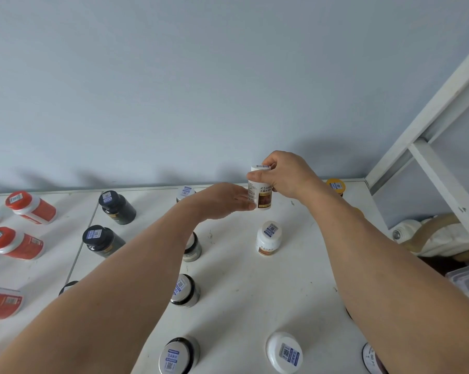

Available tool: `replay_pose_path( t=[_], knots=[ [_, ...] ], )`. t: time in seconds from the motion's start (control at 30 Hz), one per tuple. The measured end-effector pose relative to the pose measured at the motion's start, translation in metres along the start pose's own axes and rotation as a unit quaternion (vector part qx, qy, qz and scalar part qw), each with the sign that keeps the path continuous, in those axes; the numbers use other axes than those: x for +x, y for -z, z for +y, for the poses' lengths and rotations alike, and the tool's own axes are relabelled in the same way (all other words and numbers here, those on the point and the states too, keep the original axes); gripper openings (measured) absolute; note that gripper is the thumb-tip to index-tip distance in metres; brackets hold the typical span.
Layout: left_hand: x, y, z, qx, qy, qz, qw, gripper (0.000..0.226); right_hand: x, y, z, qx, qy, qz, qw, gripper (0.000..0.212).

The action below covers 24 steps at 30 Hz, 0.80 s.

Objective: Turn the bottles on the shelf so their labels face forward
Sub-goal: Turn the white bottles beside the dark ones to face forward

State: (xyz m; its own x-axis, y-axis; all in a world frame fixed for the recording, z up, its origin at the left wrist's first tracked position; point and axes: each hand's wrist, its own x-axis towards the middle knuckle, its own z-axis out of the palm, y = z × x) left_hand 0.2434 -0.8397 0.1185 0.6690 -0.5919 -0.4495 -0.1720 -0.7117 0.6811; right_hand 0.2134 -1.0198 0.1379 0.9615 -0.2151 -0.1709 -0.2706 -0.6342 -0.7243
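Head camera looks down past my two bare forearms onto the white shelf (pixel 303 279), and nearest to me a white-capped bottle (pixel 284 352) stands beside a dark-rimmed jar (pixel 177 357), each with a blue code sticker on its lid. A little further in, another grey-lidded jar (pixel 185 290) stands just right of my left forearm, and one more jar (pixel 192 247) is half hidden behind that arm. To my left, orange bottles with white collars (pixel 15 242) lie tipped away in a column, and two dark bottles with navy caps (pixel 101 241) stand between them and the middle rows. Ahead of the jars a small white bottle (pixel 269 238) stands upright, its brown label band just visible at the base. Beyond it I hold the white bottle with a brown label (pixel 260 188) lifted clear of the shelf, upright, its printed panel turned toward me. My right hand (pixel 288 175) grips it at the top, fingers and thumb curled round the cap. My left hand (pixel 225 201) reaches in from the side, its fingers fairly straight, the tips touching the lower body of the bottle. Behind my hands a grey-capped bottle (pixel 186 192) and a yellow-capped bottle (pixel 336 186) stand near the back edge, against the pale blue wall (pixel 201 76). On the right the white shelf frame (pixel 430 122) slants upward.
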Motion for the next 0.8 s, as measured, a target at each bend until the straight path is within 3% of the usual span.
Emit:
replay_pose_path(
  t=[0.13,0.4,0.8],
  knots=[
    [0.004,-0.003,-0.001,0.023,-0.009,0.017,1.000,0.031,-0.001,-0.004,0.004,0.015,-0.005,0.003,1.000,0.042],
    [0.016,-0.012,-0.006,0.236,0.005,0.075,0.969,0.046,-0.009,-0.034,0.022,0.004,-0.009,0.021,1.000,0.043],
    [0.004,-0.024,-0.009,0.298,0.010,0.106,0.948,0.036,-0.019,-0.048,0.023,-0.008,-0.040,0.027,0.999,0.049]
  ],
)
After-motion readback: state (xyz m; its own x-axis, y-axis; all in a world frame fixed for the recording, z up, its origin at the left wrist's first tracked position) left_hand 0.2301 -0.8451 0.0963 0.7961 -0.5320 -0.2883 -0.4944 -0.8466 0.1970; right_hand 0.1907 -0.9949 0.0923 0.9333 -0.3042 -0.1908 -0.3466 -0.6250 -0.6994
